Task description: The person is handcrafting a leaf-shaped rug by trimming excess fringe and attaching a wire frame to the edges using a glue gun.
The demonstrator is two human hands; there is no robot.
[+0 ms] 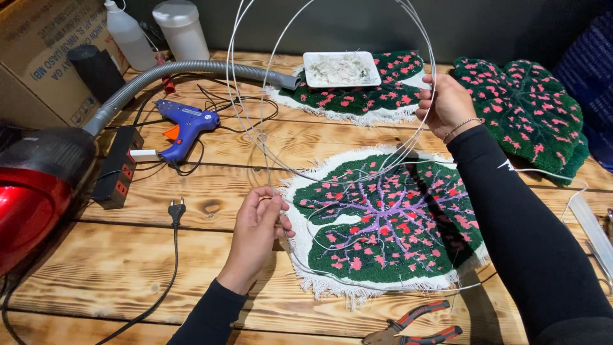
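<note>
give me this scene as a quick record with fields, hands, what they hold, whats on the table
left hand: pinches the wire end at the leaf rug's edge
right hand: grips the coiled wire, held up in loops
leaf rug: green with pink spots, flat on the wooden table
glue gun: blue, left of the coil
pliers: red-handled, near edge
vacuum: red, far left

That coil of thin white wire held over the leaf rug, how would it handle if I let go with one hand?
The wire coil probably springs open: its loops already fan apart between the left hand and right hand. It looks light, since fingertips alone hold it up. Loose strands trailing over the leaf rug suggest it tangles easily.
</note>
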